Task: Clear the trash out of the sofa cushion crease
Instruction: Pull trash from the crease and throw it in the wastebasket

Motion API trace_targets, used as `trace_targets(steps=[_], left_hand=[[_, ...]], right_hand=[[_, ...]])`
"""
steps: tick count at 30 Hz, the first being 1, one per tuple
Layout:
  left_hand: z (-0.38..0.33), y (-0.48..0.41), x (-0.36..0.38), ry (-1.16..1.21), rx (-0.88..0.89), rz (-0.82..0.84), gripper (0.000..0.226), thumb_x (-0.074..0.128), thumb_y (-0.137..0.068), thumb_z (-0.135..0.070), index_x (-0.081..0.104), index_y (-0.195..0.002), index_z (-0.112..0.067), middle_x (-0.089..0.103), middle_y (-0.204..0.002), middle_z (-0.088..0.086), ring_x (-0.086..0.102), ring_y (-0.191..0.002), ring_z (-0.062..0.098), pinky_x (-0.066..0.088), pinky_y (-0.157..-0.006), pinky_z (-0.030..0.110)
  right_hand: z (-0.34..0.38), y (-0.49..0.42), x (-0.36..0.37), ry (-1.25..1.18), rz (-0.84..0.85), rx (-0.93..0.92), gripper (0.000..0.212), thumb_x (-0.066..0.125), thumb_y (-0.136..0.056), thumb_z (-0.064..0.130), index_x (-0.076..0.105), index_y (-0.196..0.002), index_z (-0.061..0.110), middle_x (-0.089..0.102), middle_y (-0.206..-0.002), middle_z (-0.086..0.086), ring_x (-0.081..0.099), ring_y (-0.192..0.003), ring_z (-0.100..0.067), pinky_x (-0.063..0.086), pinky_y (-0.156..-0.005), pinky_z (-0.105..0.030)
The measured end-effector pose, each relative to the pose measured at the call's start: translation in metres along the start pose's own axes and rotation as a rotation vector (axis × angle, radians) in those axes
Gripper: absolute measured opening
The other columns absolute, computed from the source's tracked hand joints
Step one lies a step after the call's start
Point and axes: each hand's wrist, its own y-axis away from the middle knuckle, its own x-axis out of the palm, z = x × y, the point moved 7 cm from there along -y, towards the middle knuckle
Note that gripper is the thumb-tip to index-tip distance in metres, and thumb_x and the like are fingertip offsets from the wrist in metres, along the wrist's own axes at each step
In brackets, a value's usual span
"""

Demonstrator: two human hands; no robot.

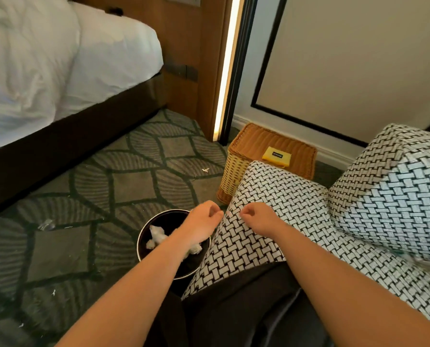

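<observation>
Two hands: the left hand (204, 219) hovers over the far rim of the bin (164, 220); the right hand (259, 216) rests on the cushion (279, 186) just right of the bin.
Grip: both have their fingers curled in, and I cannot tell whether either pinches a scrap.
Trash: crumpled white tissue (157, 234) lies inside the bin, and a small scrap (205, 169) sits on the carpet (134, 184) beyond the bin.
Crease: it lies right of the bin, between the cushion and the sofa arm (396, 196). Its long axis runs away from the person, and no trash shows in it.
Nearer hand: the right one, lying between bin and crease, is likely the one to reach rightward.
</observation>
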Motion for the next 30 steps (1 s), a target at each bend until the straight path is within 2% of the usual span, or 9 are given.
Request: trace_targets(steps=[5, 7, 9, 12, 14, 18, 21, 25, 30], left_hand=[[-0.057, 0.005, 0.053, -0.032, 0.005, 0.244, 0.028, 0.042, -0.097, -0.033, 0.056, -0.113, -0.015, 0.059, -0.106, 0.004, 0.056, -0.090, 0.016, 0.045, -0.075, 0.028], [-0.065, 0.007, 0.069, -0.066, 0.002, 0.295, 0.029, 0.040, -0.098, -0.033, 0.057, -0.110, -0.014, 0.058, -0.108, 0.005, 0.056, -0.095, 0.018, 0.046, -0.083, 0.030], [-0.080, 0.009, 0.094, -0.084, 0.016, 0.359, 0.029, 0.038, -0.098, -0.033, 0.058, -0.107, -0.013, 0.058, -0.099, 0.005, 0.056, -0.088, 0.017, 0.045, -0.079, 0.028], [-0.108, 0.018, 0.138, -0.191, 0.083, 0.451, 0.031, 0.035, -0.098, -0.029, 0.046, -0.074, -0.013, 0.042, -0.069, -0.002, 0.037, -0.058, 0.010, 0.034, -0.059, 0.021], [-0.125, 0.025, 0.164, -0.301, 0.146, 0.508, 0.031, 0.035, -0.098, -0.028, 0.047, -0.078, -0.008, 0.040, -0.068, -0.002, 0.035, -0.057, 0.010, 0.032, -0.057, 0.020], [-0.139, 0.034, 0.203, -0.664, 0.221, 0.640, 0.042, 0.041, -0.097, -0.035, 0.051, -0.122, -0.003, 0.054, -0.104, 0.005, 0.051, -0.094, 0.019, 0.040, -0.083, 0.030], [-0.150, 0.037, 0.235, -0.855, 0.247, 0.638, 0.053, 0.045, -0.094, -0.040, 0.038, -0.137, -0.010, 0.033, -0.145, 0.016, 0.035, -0.131, 0.033, 0.032, -0.108, 0.048], [-0.166, 0.026, 0.258, -0.695, 0.286, 0.551, 0.056, 0.046, -0.094, -0.040, 0.033, -0.141, -0.014, 0.027, -0.149, 0.015, 0.027, -0.136, 0.032, 0.026, -0.112, 0.050], [-0.176, 0.010, 0.280, -0.718, 0.377, 0.477, 0.067, 0.050, -0.091, -0.043, 0.022, -0.147, -0.019, 0.016, -0.154, 0.010, 0.013, -0.142, 0.030, 0.016, -0.115, 0.050]], right_hand=[[-0.073, 0.027, -0.042, 0.023, -0.139, 0.127, 0.030, 0.043, -0.094, 0.013, 0.053, -0.122, 0.008, 0.054, -0.125, -0.008, 0.053, -0.109, -0.022, 0.041, -0.083, -0.026], [-0.104, 0.034, -0.043, 0.019, -0.172, 0.160, 0.018, 0.044, -0.094, 0.013, 0.056, -0.106, 0.018, 0.054, -0.113, 0.000, 0.055, -0.089, -0.014, 0.042, -0.071, -0.024], [-0.139, 0.048, -0.049, -0.003, -0.246, 0.220, 0.014, 0.046, -0.092, 0.013, 0.055, -0.096, 0.023, 0.054, -0.111, -0.001, 0.045, -0.070, -0.006, 0.042, -0.061, -0.021], [-0.182, 0.078, -0.054, -0.041, -0.390, 0.304, 0.033, 0.047, -0.093, 0.015, 0.053, -0.125, 0.016, 0.051, -0.124, -0.005, 0.055, -0.089, -0.013, 0.051, -0.074, -0.027], [-0.204, 0.106, -0.058, 0.028, -0.522, 0.340, 0.035, 0.047, -0.094, 0.020, 0.051, -0.128, 0.019, 0.054, -0.121, -0.002, 0.055, -0.101, -0.015, 0.050, -0.089, -0.037], [-0.248, 0.151, -0.069, 0.187, -0.712, 0.403, 0.035, 0.048, -0.093, 0.026, 0.054, -0.126, 0.017, 0.063, -0.106, -0.003, 0.057, -0.099, -0.019, 0.042, -0.092, -0.039], [-0.277, 0.168, -0.089, 0.203, -0.777, 0.469, 0.033, 0.049, -0.093, 0.026, 0.055, -0.123, 0.016, 0.064, -0.100, -0.007, 0.057, -0.094, -0.021, 0.042, -0.089, -0.039], [-0.302, 0.175, -0.102, 0.179, -0.790, 0.547, 0.038, 0.048, -0.092, 0.034, 0.052, -0.126, 0.018, 0.061, -0.110, -0.007, 0.055, -0.104, -0.023, 0.040, -0.094, -0.041], [-0.316, 0.165, -0.114, 0.125, -0.831, 0.583, 0.029, 0.049, -0.091, 0.036, 0.052, -0.114, 0.019, 0.059, -0.108, -0.004, 0.060, -0.078, -0.017, 0.043, -0.090, -0.038]])
